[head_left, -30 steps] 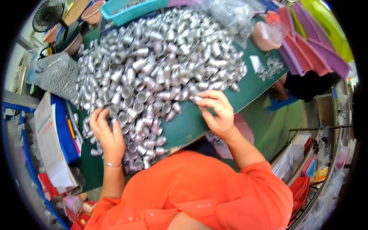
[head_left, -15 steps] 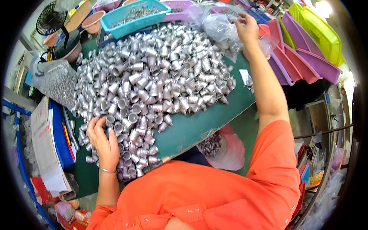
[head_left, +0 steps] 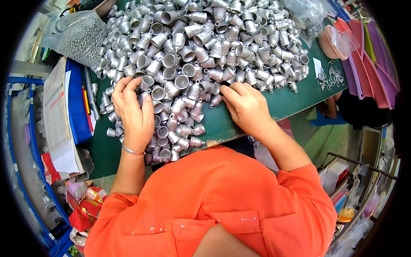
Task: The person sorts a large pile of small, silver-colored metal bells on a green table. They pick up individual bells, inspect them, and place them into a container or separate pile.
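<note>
A broad heap of small silver metal bells (head_left: 195, 60), many with a loop on top, covers the green table (head_left: 252, 105). My left hand (head_left: 135, 107) rests at the heap's near left side. Its thumb and fingers are apart, with bells lying in the gap, and none is plainly gripped. My right hand (head_left: 248, 105) is at the heap's near edge, fingers curled and closed toward the thumb. A small dark bit shows at those fingertips, too little to name. Loose bells lie between the two hands.
A clear bag of small silver pieces (head_left: 81, 36) stands at the left, above papers (head_left: 55, 115), a blue tray (head_left: 78, 103) and pens (head_left: 87, 103). On the right are small silver rings (head_left: 332, 78), a pink bowl (head_left: 332, 43) and stacked coloured baskets (head_left: 366, 60).
My right hand has come back from the plastic bag at the far right to the heap's near edge, and its fingers have closed. My left hand stays by the bells. The view has tilted nearer.
</note>
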Tool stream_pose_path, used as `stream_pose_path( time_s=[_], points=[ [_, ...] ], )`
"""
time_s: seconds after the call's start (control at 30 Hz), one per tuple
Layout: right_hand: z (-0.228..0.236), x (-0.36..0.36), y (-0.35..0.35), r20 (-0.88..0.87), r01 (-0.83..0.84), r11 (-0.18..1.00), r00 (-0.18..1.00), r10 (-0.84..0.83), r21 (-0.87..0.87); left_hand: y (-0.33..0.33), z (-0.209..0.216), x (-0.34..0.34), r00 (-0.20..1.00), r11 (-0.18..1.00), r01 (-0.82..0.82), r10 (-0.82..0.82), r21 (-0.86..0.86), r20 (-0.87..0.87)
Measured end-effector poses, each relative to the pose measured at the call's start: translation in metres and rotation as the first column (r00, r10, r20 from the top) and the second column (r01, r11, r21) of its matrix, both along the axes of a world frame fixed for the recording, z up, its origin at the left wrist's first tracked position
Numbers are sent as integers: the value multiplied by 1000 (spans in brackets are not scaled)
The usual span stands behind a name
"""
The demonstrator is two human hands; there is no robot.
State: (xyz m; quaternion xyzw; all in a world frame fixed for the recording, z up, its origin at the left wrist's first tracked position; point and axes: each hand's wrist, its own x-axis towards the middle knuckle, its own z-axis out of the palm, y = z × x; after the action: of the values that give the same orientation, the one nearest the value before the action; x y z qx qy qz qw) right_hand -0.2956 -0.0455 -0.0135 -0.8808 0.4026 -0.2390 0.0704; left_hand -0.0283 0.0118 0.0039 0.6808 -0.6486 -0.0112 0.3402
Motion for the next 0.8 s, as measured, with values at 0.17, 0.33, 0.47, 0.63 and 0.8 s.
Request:
stream_pose_path(
  time_s=[0.17, 0.33, 0.47, 0.63, 0.8],
  points=[
    [-2, 8, 15, 41, 63, 998, 997, -62, -32, 0, -2, 3, 1000, 1000, 8, -8, -2, 16],
    [-18, -7, 18, 215, 13, 999, 976, -23, 48, 0, -2, 2, 1000, 1000, 9, -9, -8, 20],
    [-20, -12, 30, 636, -151, 863, 738, -226, 482, -1, -2, 3, 1000, 1000, 16, -16, -15, 16],
    [-21, -16, 33, 855, -522, 690, 420, -304, 502, 0, -2, 2, 1000, 1000, 17, -17, -18, 1],
    [-3, -24, 23, 703, -916, 210, 102, -703, 343, 1, -2, 3, 1000, 1000, 15, -14, -15, 10]
  ],
)
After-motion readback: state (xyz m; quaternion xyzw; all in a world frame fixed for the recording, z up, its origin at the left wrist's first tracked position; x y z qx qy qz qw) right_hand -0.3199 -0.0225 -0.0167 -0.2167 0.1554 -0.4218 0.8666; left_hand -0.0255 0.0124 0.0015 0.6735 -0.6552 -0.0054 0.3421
